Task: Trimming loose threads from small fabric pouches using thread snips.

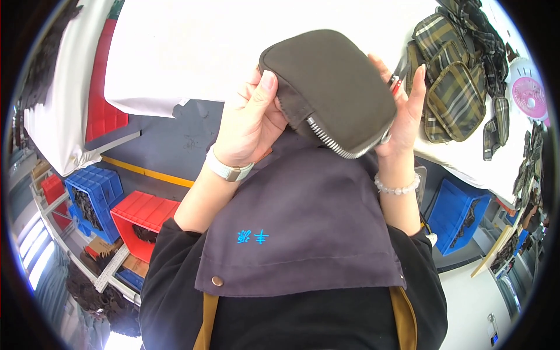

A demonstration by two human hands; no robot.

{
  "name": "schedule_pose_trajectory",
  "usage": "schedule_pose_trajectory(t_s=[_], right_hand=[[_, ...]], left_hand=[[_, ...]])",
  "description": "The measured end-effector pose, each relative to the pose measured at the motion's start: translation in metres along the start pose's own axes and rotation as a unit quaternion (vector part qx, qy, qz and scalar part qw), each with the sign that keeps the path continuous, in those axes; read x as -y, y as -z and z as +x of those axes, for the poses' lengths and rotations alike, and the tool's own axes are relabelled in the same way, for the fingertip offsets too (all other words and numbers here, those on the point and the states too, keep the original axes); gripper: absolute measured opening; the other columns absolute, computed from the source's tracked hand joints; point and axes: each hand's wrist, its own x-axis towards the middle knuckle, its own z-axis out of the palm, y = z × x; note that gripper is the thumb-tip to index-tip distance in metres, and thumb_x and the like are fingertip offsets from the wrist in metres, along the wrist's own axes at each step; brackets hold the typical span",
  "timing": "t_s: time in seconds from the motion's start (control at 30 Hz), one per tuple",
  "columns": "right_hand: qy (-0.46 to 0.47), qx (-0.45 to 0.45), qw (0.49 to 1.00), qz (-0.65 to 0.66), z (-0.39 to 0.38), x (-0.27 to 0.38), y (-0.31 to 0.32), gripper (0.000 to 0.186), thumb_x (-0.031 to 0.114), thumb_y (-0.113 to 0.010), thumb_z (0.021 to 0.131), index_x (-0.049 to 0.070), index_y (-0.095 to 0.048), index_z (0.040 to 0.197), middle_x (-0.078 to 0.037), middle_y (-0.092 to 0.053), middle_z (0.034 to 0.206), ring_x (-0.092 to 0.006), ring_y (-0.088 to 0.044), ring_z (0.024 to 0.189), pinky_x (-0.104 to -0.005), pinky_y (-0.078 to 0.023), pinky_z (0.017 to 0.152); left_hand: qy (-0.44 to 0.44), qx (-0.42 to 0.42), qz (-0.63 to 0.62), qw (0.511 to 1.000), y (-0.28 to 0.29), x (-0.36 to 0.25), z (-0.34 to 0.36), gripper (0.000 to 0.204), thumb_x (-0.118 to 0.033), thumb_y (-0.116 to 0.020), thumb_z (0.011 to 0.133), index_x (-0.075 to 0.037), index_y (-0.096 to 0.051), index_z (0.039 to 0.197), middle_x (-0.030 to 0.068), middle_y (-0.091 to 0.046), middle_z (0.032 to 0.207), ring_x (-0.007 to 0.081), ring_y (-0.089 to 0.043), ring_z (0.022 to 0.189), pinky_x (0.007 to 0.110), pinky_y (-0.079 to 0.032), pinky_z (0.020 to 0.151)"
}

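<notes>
A dark olive-brown zip pouch with rounded corners is held up over the white table, its chunky silver zipper along the lower edge facing me. My left hand grips its left end, the thumb lying on the side panel and the fingers behind. At the right end my right hand supports the pouch, partly hidden by it, with some fingers raised. A small metal tool with a red part, perhaps thread snips, shows between those fingers; how it is held is partly hidden.
Plaid pouches lie piled on the white table at the right, near a pink-and-white fan. Blue crates and a red crate stand lower down on both sides. My dark apron hangs below the pouch.
</notes>
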Motion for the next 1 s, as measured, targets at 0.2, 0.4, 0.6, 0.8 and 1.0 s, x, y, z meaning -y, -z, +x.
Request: schedule_pose_trajectory(t_s=[0.2,0.4,0.6,0.8,1.0], right_hand=[[0.008,0.153,0.967,-0.202,0.008,0.007,0.016,0.043,0.025,-0.062,0.100,-0.006,-0.057,0.131,-0.008,-0.071,0.106,-0.0134,-0.069,0.089,-0.0269,-0.058,0.079],[0.180,0.116,0.953,-0.213,0.010,-0.005,0.007,0.043,0.014,-0.060,0.102,-0.001,-0.050,0.140,-0.013,-0.064,0.129,-0.0190,-0.063,0.116,-0.0343,-0.053,0.099],[0.242,0.084,0.948,-0.188,0.009,-0.013,0.007,0.039,0.015,-0.058,0.103,-0.001,-0.052,0.138,-0.012,-0.064,0.129,-0.0182,-0.062,0.117,-0.0334,-0.052,0.100],[0.069,0.116,0.989,-0.066,-0.001,-0.018,0.001,0.036,0.023,-0.055,0.105,0.002,-0.055,0.135,-0.010,-0.065,0.126,-0.0166,-0.063,0.114,-0.0313,-0.052,0.098],[0.209,0.068,0.971,-0.095,0.005,-0.021,-0.004,0.036,0.018,-0.058,0.103,0.002,-0.052,0.136,-0.009,-0.064,0.126,-0.0174,-0.064,0.114,-0.0338,-0.054,0.096]], left_hand=[[0.019,-0.032,0.076,0.996,-0.007,-0.010,0.003,0.039,-0.027,-0.047,0.108,-0.003,-0.050,0.139,0.0092,-0.067,0.122,0.0176,-0.066,0.111,0.035,-0.053,0.099],[0.032,-0.096,0.179,0.978,-0.032,-0.001,0.001,0.032,-0.005,-0.071,0.092,-0.002,-0.065,0.124,0.0056,-0.069,0.113,0.0115,-0.066,0.097,0.028,-0.055,0.089],[0.020,-0.143,0.150,0.978,-0.020,0.011,0.001,0.022,-0.006,-0.070,0.095,-0.003,-0.070,0.117,0.0038,-0.071,0.100,0.0099,-0.064,0.089,0.025,-0.054,0.083],[0.020,-0.049,0.026,0.998,-0.014,0.010,0.004,0.020,-0.008,-0.063,0.099,-0.002,-0.069,0.118,0.0048,-0.070,0.106,0.0118,-0.064,0.092,0.028,-0.054,0.079],[0.011,-0.053,-0.020,0.998,-0.019,0.005,0.009,0.023,-0.010,-0.065,0.098,-0.005,-0.064,0.121,0.0056,-0.068,0.108,0.0114,-0.063,0.090,0.027,-0.053,0.075]])
